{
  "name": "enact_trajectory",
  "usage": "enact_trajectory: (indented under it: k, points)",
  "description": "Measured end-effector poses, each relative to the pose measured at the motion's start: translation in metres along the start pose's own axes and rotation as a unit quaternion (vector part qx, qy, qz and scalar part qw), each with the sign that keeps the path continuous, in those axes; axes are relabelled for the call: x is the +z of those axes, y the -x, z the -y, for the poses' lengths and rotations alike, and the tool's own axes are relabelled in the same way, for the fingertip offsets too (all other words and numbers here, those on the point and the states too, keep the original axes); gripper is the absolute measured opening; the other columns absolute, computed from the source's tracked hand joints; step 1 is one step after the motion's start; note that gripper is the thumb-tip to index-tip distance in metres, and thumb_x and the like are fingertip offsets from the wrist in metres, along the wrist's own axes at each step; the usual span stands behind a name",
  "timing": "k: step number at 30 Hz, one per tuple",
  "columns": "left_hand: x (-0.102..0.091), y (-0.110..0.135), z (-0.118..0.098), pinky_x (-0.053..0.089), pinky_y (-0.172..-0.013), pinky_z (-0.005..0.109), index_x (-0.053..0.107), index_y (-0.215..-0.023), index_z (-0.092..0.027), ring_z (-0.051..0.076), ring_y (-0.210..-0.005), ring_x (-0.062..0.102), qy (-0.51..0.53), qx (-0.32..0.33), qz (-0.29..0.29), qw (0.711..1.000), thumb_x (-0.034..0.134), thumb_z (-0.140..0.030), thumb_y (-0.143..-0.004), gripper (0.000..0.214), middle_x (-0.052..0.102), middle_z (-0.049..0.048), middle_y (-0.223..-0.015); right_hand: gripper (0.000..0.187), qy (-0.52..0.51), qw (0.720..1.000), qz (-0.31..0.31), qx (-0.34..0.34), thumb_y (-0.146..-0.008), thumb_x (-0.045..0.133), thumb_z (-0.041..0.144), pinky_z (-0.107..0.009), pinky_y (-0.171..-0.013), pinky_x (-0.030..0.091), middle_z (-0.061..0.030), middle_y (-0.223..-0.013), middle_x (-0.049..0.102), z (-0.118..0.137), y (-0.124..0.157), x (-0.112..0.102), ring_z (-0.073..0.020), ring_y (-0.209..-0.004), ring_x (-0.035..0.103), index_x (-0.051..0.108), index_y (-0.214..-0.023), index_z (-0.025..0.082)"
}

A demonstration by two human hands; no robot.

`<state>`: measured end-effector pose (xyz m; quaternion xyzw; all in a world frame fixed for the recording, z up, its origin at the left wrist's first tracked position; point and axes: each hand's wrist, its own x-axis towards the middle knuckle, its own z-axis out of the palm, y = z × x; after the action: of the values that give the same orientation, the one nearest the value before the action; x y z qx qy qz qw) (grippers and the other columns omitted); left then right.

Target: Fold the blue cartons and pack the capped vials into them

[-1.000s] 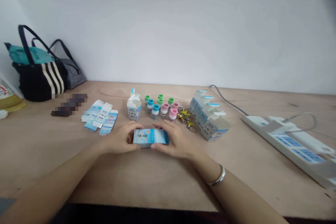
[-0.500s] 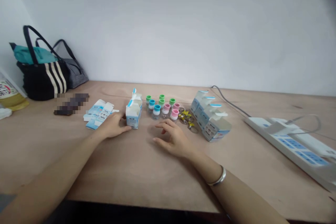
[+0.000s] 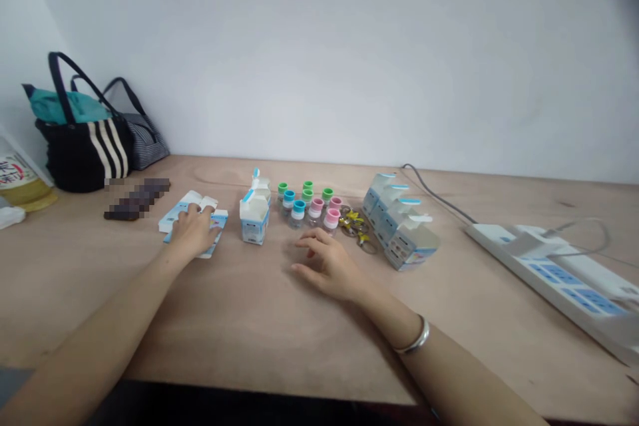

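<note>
My left hand (image 3: 192, 229) lies over the flattened blue-and-white cartons (image 3: 174, 213), its fingers spread on top and the thumb at their right side. Under the palm, part of the cartons is hidden. Just to the right stand two folded-up small boxes (image 3: 255, 223), one behind the other, with their top flaps raised. My right hand (image 3: 329, 266) rests on the table with loosely bent fingers apart and nothing in them. Close beyond it are several small clear bottles with pink (image 3: 332, 218), blue (image 3: 298, 206) and green (image 3: 327, 194) tops.
Yellow key-ring pieces (image 3: 354, 219) lie right of the bottles. A row of open-topped boxes (image 3: 399, 233) stands further right, before a white power strip (image 3: 554, 279) with a grey cable. A dark, blurred-out object (image 3: 140, 200) and a black striped bag (image 3: 84, 153) are at left.
My left hand has left the front standing box and moved left onto the flattened cartons. My right hand has stayed in place.
</note>
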<state>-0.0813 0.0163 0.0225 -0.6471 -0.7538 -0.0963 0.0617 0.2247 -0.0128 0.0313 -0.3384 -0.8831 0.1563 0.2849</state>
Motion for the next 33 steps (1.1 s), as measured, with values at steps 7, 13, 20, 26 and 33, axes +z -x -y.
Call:
enact_trajectory:
  k: [7, 13, 20, 26, 33]
  points:
    - [-0.014, -0.003, 0.006, 0.045, -0.081, 0.036, 0.057, -0.106, -0.019, 0.028, -0.095, 0.058, 0.083, 0.018, -0.032, 0.996, 0.06, -0.031, -0.073, 0.036, 0.054, 0.013, -0.109, 0.028, 0.003, 1.0, 0.0, -0.002, -0.081, 0.062, 0.03, -0.033, -0.072, 0.054, -0.0116, -0.113, 0.053, 0.0, 0.001, 0.0, -0.0161, -0.08, 0.059, 0.06, -0.107, 0.02]
    - [-0.056, 0.009, 0.008, 0.049, -0.069, 0.031, 0.05, -0.112, -0.018, 0.017, -0.072, 0.061, 0.228, 0.015, -0.324, 0.918, 0.06, -0.028, -0.075, 0.04, 0.065, 0.0037, -0.091, 0.025, 0.027, 1.0, -0.012, 0.007, -0.08, 0.062, 0.029, -0.032, -0.069, 0.052, -0.0101, -0.107, 0.057, 0.001, 0.001, 0.001, -0.0146, -0.073, 0.059, 0.061, -0.103, 0.019]
    - [-0.046, 0.059, -0.032, 0.052, -0.076, 0.037, 0.062, -0.079, -0.026, 0.02, -0.075, 0.064, 0.36, 0.267, -0.291, 0.845, 0.067, -0.028, -0.07, 0.01, 0.068, 0.0019, -0.079, 0.035, 0.024, 0.976, -0.172, 0.128, -0.092, 0.04, 0.043, -0.028, -0.059, 0.044, -0.0037, -0.07, 0.058, -0.008, -0.003, 0.0, -0.0159, -0.063, 0.054, 0.059, -0.077, 0.018]
    - [-0.005, 0.068, -0.083, 0.051, -0.086, 0.038, 0.064, -0.095, -0.028, 0.024, -0.092, 0.065, 0.486, 0.267, 0.011, 0.832, 0.061, -0.035, -0.079, 0.018, 0.07, 0.0026, -0.097, 0.042, -0.067, 0.955, -0.269, 0.105, -0.095, 0.027, 0.047, -0.035, -0.073, 0.047, -0.0078, -0.086, 0.062, -0.013, -0.001, -0.013, -0.0213, -0.081, 0.058, 0.058, -0.099, 0.019]
    - [0.016, 0.051, -0.089, 0.052, -0.081, 0.035, 0.062, -0.093, -0.02, 0.023, -0.092, 0.064, 0.574, 0.158, 0.078, 0.8, 0.067, -0.039, -0.073, 0.029, 0.069, 0.0044, -0.093, 0.087, 0.114, 0.989, 0.019, -0.095, -0.062, 0.067, 0.063, -0.05, -0.098, 0.029, -0.0138, -0.126, 0.052, 0.013, 0.001, -0.018, -0.0322, -0.114, 0.047, 0.043, -0.134, 0.02]
